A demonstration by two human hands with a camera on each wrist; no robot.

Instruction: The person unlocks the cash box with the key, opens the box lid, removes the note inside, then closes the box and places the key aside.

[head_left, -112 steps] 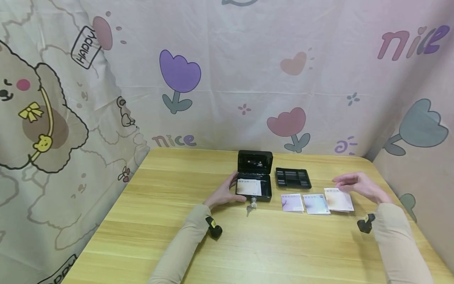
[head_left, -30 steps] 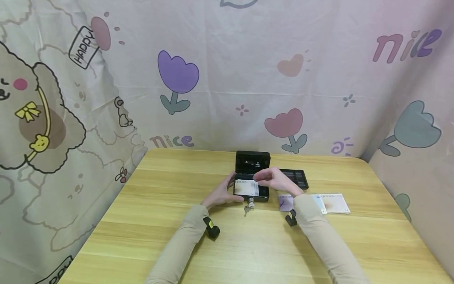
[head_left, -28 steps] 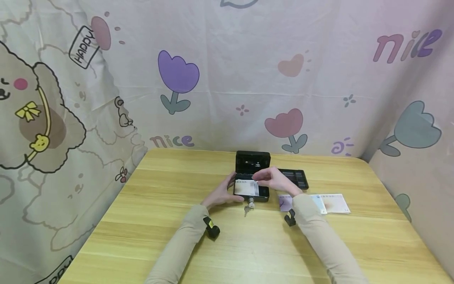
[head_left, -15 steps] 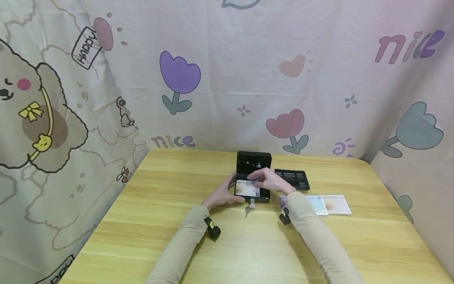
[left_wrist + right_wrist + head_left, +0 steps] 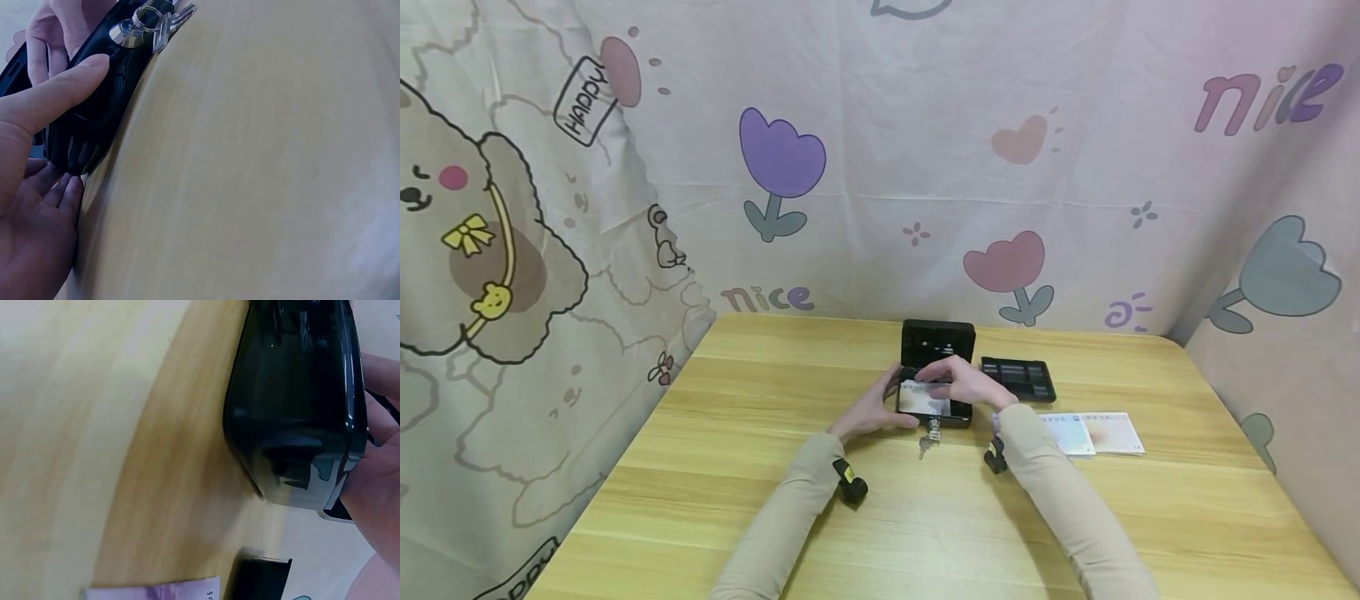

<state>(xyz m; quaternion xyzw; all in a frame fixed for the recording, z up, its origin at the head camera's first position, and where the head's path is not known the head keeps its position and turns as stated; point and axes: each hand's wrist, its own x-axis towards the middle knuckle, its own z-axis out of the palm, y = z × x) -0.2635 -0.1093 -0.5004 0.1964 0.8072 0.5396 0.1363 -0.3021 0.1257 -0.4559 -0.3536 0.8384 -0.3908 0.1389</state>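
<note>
An open black cash box (image 5: 956, 422) stands toward the back of the table with its lid raised. Pale banknotes (image 5: 917, 402) lie inside it. My left hand (image 5: 872, 408) grips the box's left end, thumb along the front; the left wrist view shows fingers at that end. My right hand (image 5: 962, 382) reaches in from the right, fingers spread over the notes' upper edge and partly covering them. In the left wrist view, fingers of the right hand (image 5: 56, 37) point down behind the box's front wall. Keys (image 5: 925, 446) hang from the lock at the front.
A black compartment tray (image 5: 1037, 381) lies right of the box. Blue notes (image 5: 1070, 433) and peach notes (image 5: 1116, 432) lie farther right on the wooden table (image 5: 775, 375). A purple note (image 5: 181, 589) is mostly hidden by my right sleeve in the head view.
My right hand has left the peach notes, come to the box, then slid left over the notes inside. The peach notes now lie flat against the blue ones. My left hand stays put.
</note>
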